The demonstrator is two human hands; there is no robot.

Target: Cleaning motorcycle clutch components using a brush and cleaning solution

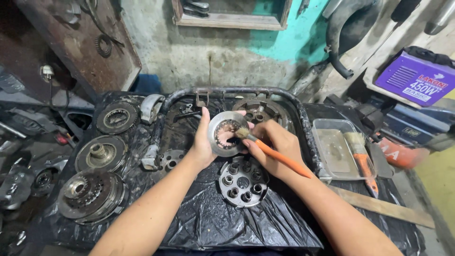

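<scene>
Left hand grips a round metal clutch plate just above the studded hub on the worktop; right hand holds an orange-handled brush, bristles apparently touching the plate.

I see 2 bare forearms reaching up from below, converging above the round plate. My left hand stands upright just above it, fingers curled in a grasp. My right hand, above-right of it, is closed in a pinch.
</scene>
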